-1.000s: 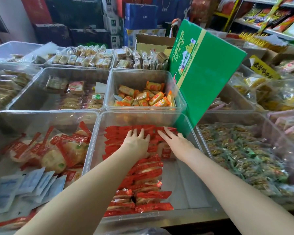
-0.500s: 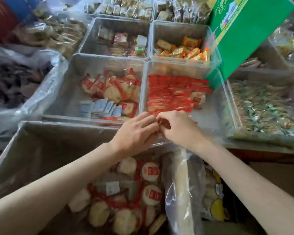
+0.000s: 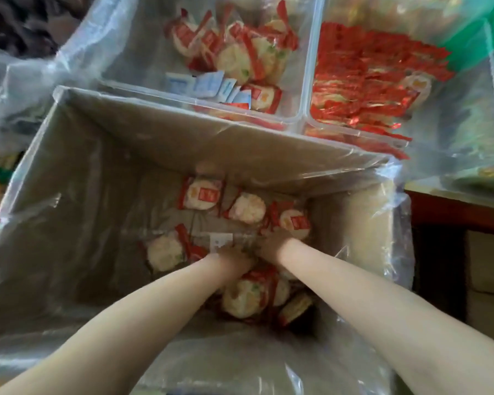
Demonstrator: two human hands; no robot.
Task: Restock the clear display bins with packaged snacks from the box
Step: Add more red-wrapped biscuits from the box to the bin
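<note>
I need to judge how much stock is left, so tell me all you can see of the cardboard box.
The cardboard box is brown, open-topped and lined with clear plastic film. It sits below the clear bins, nearly empty: a scatter of round snack packets with red wrappers lies on its floor. Both hands reach among them, left hand and right hand; blur hides their grip.

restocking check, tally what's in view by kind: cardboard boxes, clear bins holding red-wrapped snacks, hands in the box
cardboard box: 1
clear bins with red-wrapped snacks: 2
hands in the box: 2, left hand and right hand
total: 5
</note>
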